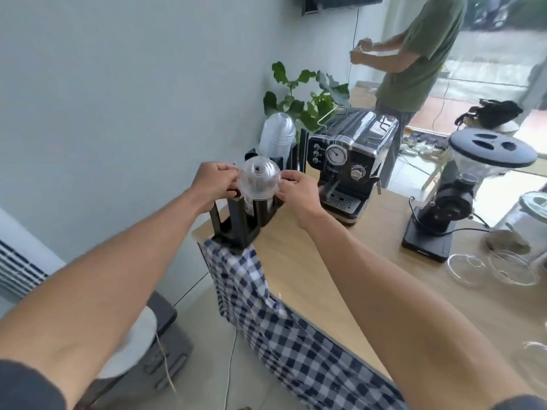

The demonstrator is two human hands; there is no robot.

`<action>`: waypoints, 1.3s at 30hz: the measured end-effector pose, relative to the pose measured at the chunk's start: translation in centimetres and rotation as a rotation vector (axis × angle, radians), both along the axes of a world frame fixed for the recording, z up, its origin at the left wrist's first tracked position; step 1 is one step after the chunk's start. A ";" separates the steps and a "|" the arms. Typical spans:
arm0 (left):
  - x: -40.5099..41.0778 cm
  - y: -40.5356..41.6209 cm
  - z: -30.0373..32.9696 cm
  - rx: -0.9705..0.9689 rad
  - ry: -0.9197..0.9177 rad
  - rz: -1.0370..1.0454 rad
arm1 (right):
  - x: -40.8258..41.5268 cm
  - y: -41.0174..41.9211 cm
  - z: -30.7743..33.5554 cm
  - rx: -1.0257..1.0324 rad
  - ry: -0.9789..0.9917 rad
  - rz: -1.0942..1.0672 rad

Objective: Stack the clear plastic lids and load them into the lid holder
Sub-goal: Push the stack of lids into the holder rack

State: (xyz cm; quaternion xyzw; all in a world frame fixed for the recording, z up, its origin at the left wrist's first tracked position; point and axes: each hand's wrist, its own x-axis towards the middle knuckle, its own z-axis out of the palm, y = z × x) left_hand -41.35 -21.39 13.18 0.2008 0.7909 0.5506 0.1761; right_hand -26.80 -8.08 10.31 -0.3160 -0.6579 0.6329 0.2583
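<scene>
A wooden table [310, 261] runs beside a pale wall, a checked cloth [266, 306] hanging over its edge; an espresso machine [349, 161] stands at 1 o'clock and a grinder [444, 202] at 3 o'clock. At 12 o'clock the domed lids [259, 180] sit atop the black holder [236, 223], between both hands: left hand [214, 182] and right hand [299, 192] each pinch the rim with curled fingers

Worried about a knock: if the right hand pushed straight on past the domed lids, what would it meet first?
Probably the left hand, gripping the domed lids opposite the right hand; depth unclear.
</scene>
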 end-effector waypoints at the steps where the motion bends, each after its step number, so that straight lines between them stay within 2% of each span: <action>1: -1.7 -0.4 0.6 -0.027 0.009 -0.021 | -1.4 -0.4 0.2 -0.025 0.002 -0.015; 5: -7.8 -1.4 1.7 -0.128 0.035 -0.150 | -6.1 -2.4 0.2 -0.113 -0.024 -0.081; 10: -13.5 -1.4 0.2 -0.236 0.041 -0.309 | -9.3 -4.3 -1.2 -0.108 -0.109 -0.171; 16: -16.7 -0.4 -1.7 -0.372 -0.120 -0.466 | -11.5 -4.5 -4.2 -0.334 -0.210 -0.277; 23: -19.8 0.6 -5.9 -0.503 -0.390 -0.491 | -12.8 -4.2 -6.6 -0.592 -0.310 -0.321; 27: -20.7 1.0 -9.3 -0.514 -0.483 -0.498 | -13.1 -4.3 -9.0 -0.610 -0.340 -0.351; 39: -21.1 1.8 -14.8 -0.499 -0.495 -0.539 | -14.3 -4.2 -13.2 -0.536 -0.448 -0.410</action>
